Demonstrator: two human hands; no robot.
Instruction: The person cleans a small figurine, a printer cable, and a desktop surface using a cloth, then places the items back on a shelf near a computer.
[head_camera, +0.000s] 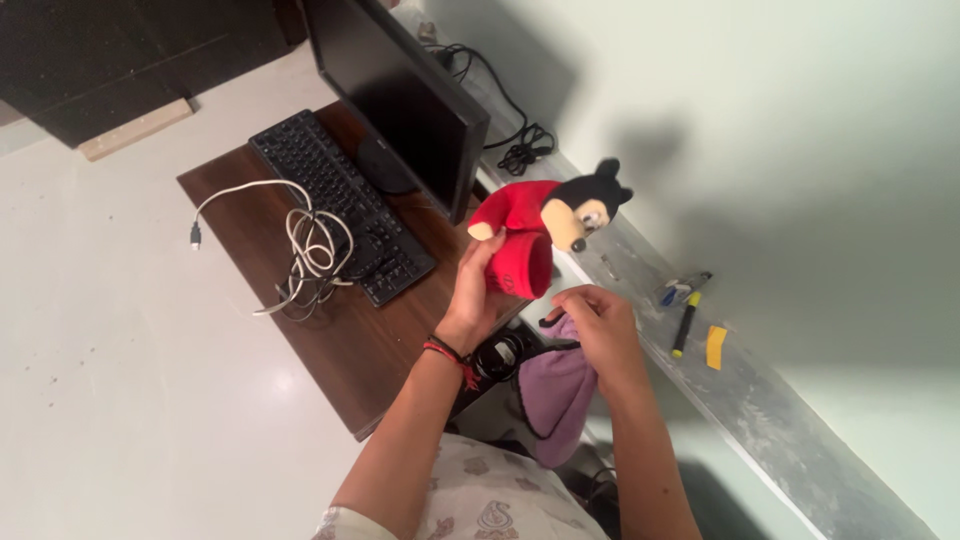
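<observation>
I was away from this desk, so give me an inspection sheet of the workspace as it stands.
Surface: brown desk, grey ledge along the wall.
Things: red-and-black plush toy; lilac cloth.
Clutter: keyboard, monitor, markers, yellow tag.
Hands: left hand grips the toy's red base; right hand touches the cloth.
Cables: white cable, black cable.
Surroundings: pale floor, wall.

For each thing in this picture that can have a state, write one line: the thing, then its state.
Red and black plush mouse toy: held up off the desk.
Left hand: gripping the toy's red base.
Right hand: on the lilac cloth.
Black flat monitor: screen dark.
Black keyboard: flat on the brown wooden desk.
White cable: loosely coiled, plug end free.
Yellow and black marker pen: lying flat on the grey ledge.
</observation>
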